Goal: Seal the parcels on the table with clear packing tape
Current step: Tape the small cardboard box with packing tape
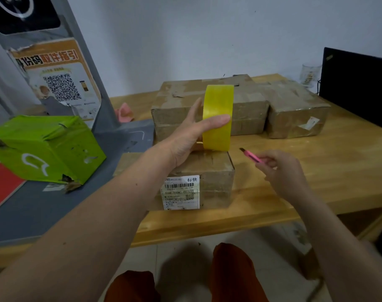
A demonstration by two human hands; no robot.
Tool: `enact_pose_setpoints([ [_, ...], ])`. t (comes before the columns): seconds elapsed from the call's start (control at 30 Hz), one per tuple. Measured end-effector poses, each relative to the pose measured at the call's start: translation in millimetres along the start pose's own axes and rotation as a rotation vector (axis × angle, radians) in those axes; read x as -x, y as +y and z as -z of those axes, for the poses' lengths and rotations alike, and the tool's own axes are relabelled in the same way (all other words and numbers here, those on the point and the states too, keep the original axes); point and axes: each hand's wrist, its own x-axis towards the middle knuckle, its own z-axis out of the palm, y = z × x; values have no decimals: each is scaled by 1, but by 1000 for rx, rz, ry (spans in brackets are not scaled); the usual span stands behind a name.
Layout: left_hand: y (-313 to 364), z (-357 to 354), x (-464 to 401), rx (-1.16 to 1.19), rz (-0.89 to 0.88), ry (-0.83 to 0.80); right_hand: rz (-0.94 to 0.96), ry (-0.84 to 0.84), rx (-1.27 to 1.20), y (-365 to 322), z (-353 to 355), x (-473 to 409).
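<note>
Now your left hand (185, 136) grips the tape roll (217, 118) upright on the near parcel (207, 171) while your right hand (281, 168) pinches the pink cutter (252, 155); next likely cutting the strip close beside the roll.

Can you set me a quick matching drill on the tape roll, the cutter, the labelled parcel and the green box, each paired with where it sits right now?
Things:
1. tape roll
2. pink cutter
3. labelled parcel
4. green box

Places:
A. on the grey surface at the left
B. pinched in the right hand
C. under the tape roll, at the near table edge
D. gripped upright by the left hand

Pairs: 1-D, 2-B, 3-C, 4-A
</note>
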Motion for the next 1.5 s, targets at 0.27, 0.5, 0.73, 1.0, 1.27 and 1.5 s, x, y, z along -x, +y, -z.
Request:
enact_pose_setpoints([
  [0.27,1,0,0,19,-25,-8,578,170,-54,-32,9,38],
  [0.5,3,-2,3,23,-38,16,663,294,432,-69,13,41],
  [0.73,4,-3,6,87,-35,-9,602,247,594,-86,15,42],
  [1.0,4,-2,6,85,-30,-7,478,179,623,-86,15,40],
  [1.27,8,8,4,201,-27,124,355,286,493,-60,20,29],
  [1.5,9,6,4,213,-33,177,59,-36,405,-10,-38,3],
])
